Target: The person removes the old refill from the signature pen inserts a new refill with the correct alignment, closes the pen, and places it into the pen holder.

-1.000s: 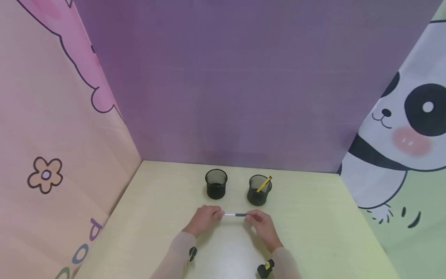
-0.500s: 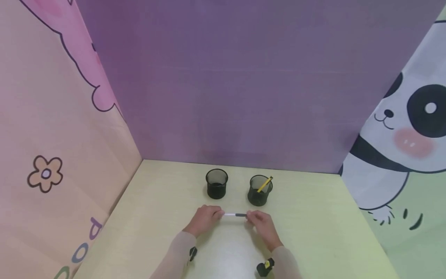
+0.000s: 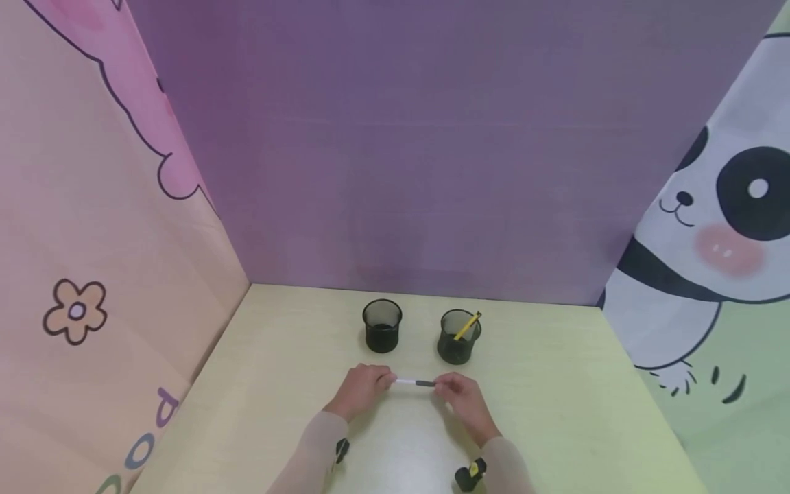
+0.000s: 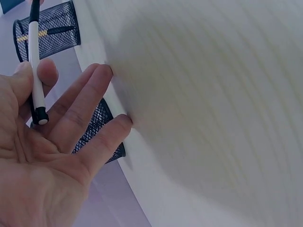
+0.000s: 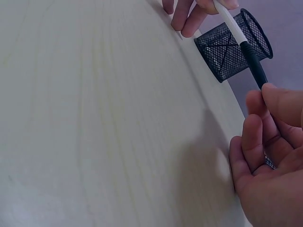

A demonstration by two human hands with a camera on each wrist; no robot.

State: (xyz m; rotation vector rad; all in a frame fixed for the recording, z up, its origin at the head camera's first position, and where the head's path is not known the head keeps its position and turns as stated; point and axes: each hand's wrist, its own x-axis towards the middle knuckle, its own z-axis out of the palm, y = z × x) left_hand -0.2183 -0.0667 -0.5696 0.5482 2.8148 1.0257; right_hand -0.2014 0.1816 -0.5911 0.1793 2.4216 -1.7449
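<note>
A white pen with a dark grip section (image 3: pixel 407 381) spans the gap between both hands, lying nearly level above the table. My left hand (image 3: pixel 362 391) pinches its white end between thumb and index finger, and in the left wrist view the black push button (image 4: pixel 42 118) and clip show past the thumb. The other fingers of that hand are spread, fingertips right at the tabletop. At the dark end, my right hand (image 3: pixel 465 401) pinches the pen by thumb and forefinger, hiding the tip. Its remaining fingers are curled loosely in the right wrist view.
Two black mesh pen cups stand behind the hands on the pale wood table (image 3: pixel 259 412). Nothing shows inside the left cup (image 3: pixel 382 336); the right cup (image 3: pixel 457 346) holds a slim yellow item (image 3: pixel 467 326) leaning right. A purple panel (image 3: pixel 401 171) rises along the back edge.
The pen's dark end has dipped slightly, so the pen slopes a little down to the right. Both hands keep their grip and nearly the same place.
</note>
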